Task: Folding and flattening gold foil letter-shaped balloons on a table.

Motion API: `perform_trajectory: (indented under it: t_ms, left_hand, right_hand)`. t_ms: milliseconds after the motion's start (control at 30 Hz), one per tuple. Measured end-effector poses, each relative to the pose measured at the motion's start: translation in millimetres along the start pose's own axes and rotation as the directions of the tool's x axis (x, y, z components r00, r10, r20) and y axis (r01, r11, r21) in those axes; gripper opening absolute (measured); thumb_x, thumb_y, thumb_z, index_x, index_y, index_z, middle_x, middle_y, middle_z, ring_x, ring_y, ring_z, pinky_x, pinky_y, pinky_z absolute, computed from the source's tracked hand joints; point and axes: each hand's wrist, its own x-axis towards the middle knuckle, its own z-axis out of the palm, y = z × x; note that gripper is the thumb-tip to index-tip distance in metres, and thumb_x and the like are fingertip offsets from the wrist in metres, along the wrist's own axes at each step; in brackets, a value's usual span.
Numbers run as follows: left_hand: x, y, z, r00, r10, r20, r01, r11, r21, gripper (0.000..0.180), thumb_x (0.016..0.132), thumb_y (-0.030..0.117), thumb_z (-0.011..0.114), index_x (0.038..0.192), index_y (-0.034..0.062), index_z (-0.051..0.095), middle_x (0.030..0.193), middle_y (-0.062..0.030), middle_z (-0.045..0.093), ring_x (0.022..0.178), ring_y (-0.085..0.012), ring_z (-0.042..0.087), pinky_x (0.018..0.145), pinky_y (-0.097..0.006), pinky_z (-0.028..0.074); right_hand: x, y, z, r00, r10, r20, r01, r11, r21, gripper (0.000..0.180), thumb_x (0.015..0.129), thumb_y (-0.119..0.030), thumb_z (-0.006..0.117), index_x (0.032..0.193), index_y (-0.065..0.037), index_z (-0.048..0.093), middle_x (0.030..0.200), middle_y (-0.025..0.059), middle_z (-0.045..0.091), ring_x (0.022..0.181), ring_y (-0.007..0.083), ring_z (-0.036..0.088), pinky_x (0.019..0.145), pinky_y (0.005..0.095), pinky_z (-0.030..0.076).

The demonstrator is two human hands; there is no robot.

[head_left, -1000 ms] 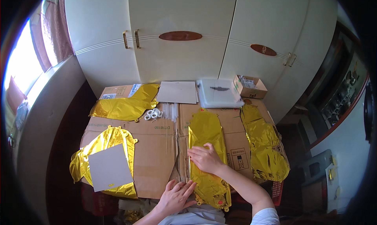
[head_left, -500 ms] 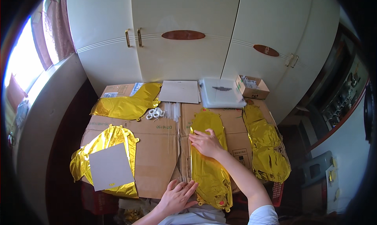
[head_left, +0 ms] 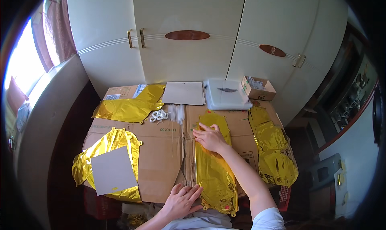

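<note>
A long gold foil balloon (head_left: pixel 216 173), deflated and flat, lies lengthwise in front of me on brown cardboard (head_left: pixel 159 165). My right hand (head_left: pixel 210 139) rests on its upper part, fingers bent and apart, fingertips at the balloon's left edge. Low down, my left hand (head_left: pixel 181 200) lies with fingers stretched out, the tips touching the same edge near the bottom. To the left, a grey card (head_left: pixel 114 170) lies on another gold foil balloon (head_left: pixel 128 139). More flat gold foil balloons lie at the right side (head_left: pixel 273 149) and at the far left (head_left: pixel 124 109).
At the back are grey cards (head_left: pixel 183 94), a clear plastic bag of flat items (head_left: pixel 227 95) and a small open carton (head_left: pixel 258 89) with small packets. White ribbon rolls (head_left: pixel 158 116) lie beside thin clear straws (head_left: pixel 176 113). A white cabinet (head_left: pixel 189 57) stands behind the cardboard.
My right hand has slid slightly away from me along the balloon's left edge, its fingers now more bent. My left hand has stayed in place.
</note>
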Motion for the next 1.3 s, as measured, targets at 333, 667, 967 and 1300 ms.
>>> perform_trajectory:
  t_ms: [333, 667, 967, 1300]
  left_hand:
    - [0.3, 2.7, -2.9, 1.0, 0.005, -0.008, -0.005, 1.0, 0.021, 0.071, 0.088, 0.052, 0.058, 0.143, 0.0096, 0.041, 0.136, -0.0046, 0.054, 0.117, -0.0199, 0.052, 0.105, -0.048, 0.033]
    - [0.1, 4.5, 2.9, 0.997, 0.03, -0.067, -0.026, 0.998, 0.055, 0.068, 0.087, 0.055, 0.058, 0.136, 0.0088, 0.05, 0.135, -0.0031, 0.054, 0.115, -0.0207, 0.051, 0.105, -0.045, 0.032]
    - [-0.4, 7.9, -0.8, 0.997, 0.018, -0.08, -0.009, 0.995, 0.1, 0.065, 0.088, 0.057, 0.054, 0.131, 0.0094, 0.055, 0.134, -0.001, 0.054, 0.112, -0.0182, 0.053, 0.102, -0.043, 0.035]
    - [-1.8, 8.6, -0.3, 0.998, -0.001, -0.057, 0.006, 0.996, 0.087, 0.067, 0.087, 0.058, 0.055, 0.133, 0.0104, 0.054, 0.135, -0.0021, 0.054, 0.114, -0.0205, 0.052, 0.104, -0.044, 0.033]
  right_hand:
    - [12.9, -3.0, -4.0, 0.994, 0.104, 0.023, -0.104, 0.994, 0.021, 0.031, 0.093, -0.042, 0.058, 0.113, -0.022, 0.071, 0.128, -0.0092, 0.063, 0.137, 0.0164, 0.041, 0.106, 0.0441, 0.028]
    - [-8.8, 64.3, -10.9, 0.918, 0.331, -0.218, -0.246, 0.907, 0.341, 0.033, 0.093, -0.025, 0.054, 0.121, -0.012, 0.065, 0.133, 0.0163, 0.057, 0.123, 0.0304, 0.054, 0.104, 0.0417, 0.042]
    - [-49.3, 66.7, -19.7, 0.952, 0.3, -0.06, -0.298, 0.954, 0.041, 0.036, 0.092, -0.033, 0.055, 0.122, -0.015, 0.064, 0.135, 0.01, 0.057, 0.128, 0.0275, 0.05, 0.107, 0.0433, 0.036]
    - [-41.8, 65.5, -16.0, 0.957, 0.28, -0.08, -0.27, 0.956, 0.118, 0.037, 0.093, -0.028, 0.055, 0.125, -0.011, 0.062, 0.136, 0.0148, 0.054, 0.13, 0.0305, 0.047, 0.109, 0.0402, 0.037]
